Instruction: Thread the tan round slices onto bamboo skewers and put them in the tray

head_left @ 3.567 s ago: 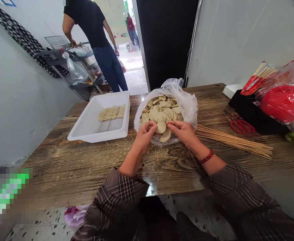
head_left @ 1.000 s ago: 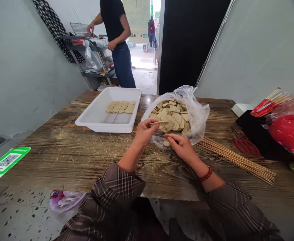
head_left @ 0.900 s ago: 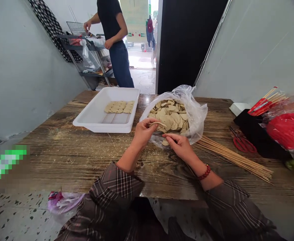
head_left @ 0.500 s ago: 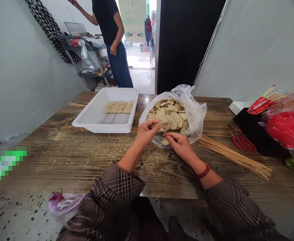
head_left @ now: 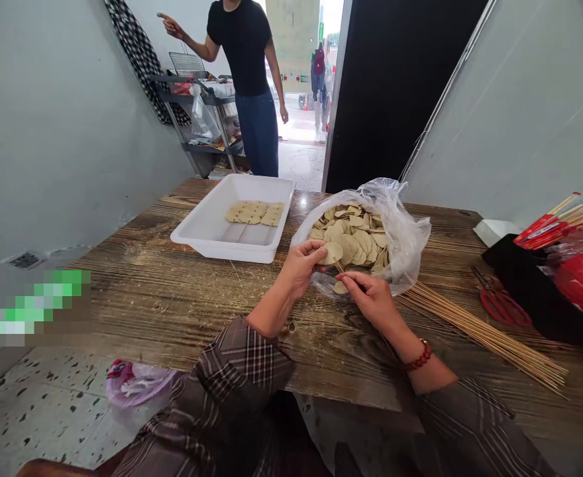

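Note:
My left hand (head_left: 304, 262) is closed, pinching a thin round beige slice (head_left: 332, 252) in front of the plastic bag. My right hand (head_left: 370, 295) grips a thin wooden skewer (head_left: 340, 265), whose upper end meets the slice; whether it passes through I cannot tell. Just beyond both hands lies the open clear bag (head_left: 405, 248), full of loose beige slices (head_left: 356, 232). One more slice (head_left: 340, 287) rests near my right fingertips. To the left, a white tray (head_left: 222, 248) holds skewered slices (head_left: 256, 213) lying flat, their sticks pointing toward me.
A bundle of bare skewers (head_left: 490, 334) lies right of the bag. Beyond it are red-handled scissors (head_left: 504, 306), a black box (head_left: 525, 288) and red-wrapped sticks (head_left: 544, 228). A person (head_left: 249, 73) stands behind the table beside a shelf cart (head_left: 207, 99).
The camera view has turned left, shifting the scene rightward. The slice in my left hand now faces me more. The person behind has turned, with one arm outstretched and the other lowered.

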A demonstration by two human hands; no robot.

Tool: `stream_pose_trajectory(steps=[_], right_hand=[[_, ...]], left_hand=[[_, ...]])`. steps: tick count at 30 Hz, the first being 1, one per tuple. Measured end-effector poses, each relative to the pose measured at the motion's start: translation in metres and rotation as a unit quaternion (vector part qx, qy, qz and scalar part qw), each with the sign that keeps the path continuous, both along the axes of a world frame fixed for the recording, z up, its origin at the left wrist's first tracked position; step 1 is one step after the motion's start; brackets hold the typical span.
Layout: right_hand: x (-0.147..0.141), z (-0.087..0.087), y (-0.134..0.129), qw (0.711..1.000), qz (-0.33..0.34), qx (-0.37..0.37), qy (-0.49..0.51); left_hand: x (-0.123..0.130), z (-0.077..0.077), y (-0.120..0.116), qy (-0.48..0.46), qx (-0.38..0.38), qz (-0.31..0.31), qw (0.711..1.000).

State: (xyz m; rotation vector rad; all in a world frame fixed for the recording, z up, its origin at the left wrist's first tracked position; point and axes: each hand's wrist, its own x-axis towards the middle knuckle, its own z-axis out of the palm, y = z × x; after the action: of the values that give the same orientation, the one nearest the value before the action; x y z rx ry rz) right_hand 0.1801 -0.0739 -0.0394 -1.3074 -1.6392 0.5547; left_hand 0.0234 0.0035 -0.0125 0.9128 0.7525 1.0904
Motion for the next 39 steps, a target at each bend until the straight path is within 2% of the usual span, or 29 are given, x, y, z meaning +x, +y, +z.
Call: stream_pose_trajectory(steps=[8, 19, 31, 39], right_hand=[[0.0010, -0.0039, -0.0008, 1.000, 0.009, -0.016, 0.008], [0.0004, -0.0051, -0.0004, 1.000, 0.001, -0.024, 0.011], [-0.0016, -0.0020, 0.0016, 0.999, -0.014, -0.041, 0.031], [-0.0031, -0.0005, 0.0019, 0.997, -0.014, -0.057, 0.042]], left_hand=[[0.0008, -0.0013, 0.0001, 0.002, 0.000, 0.009, 1.000], [0.0055, -0.0053, -0.0056, 0.014, 0.011, -0.022, 1.000], [0.0057, -0.0045, -0.0051, 0.092, 0.076, 0.024, 0.993], [0.0060, -0.0055, -0.0051, 0.126, 0.117, 0.027, 0.985]])
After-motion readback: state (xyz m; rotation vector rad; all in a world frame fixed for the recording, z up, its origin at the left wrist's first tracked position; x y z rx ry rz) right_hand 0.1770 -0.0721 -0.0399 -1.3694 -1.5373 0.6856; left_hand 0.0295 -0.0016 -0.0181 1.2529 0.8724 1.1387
